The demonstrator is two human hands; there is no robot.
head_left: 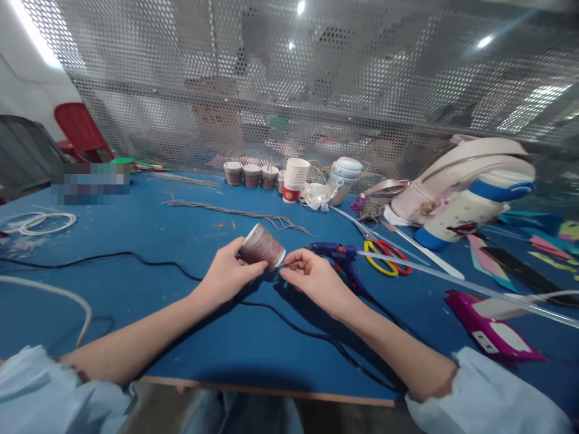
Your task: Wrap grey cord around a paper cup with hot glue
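Blue table (149, 313), wrapped cup (262, 246) held over it

Through the head camera I see a perforated screen (158, 120) behind. The left hand (230, 271) has its fingers clamped around the tilted cup. The right hand (310, 274) is at the cup's lower end, thumb and forefinger close; I cannot tell whether they grip anything. Just beside it lies a glue gun (337, 252), near scissors (389, 258).
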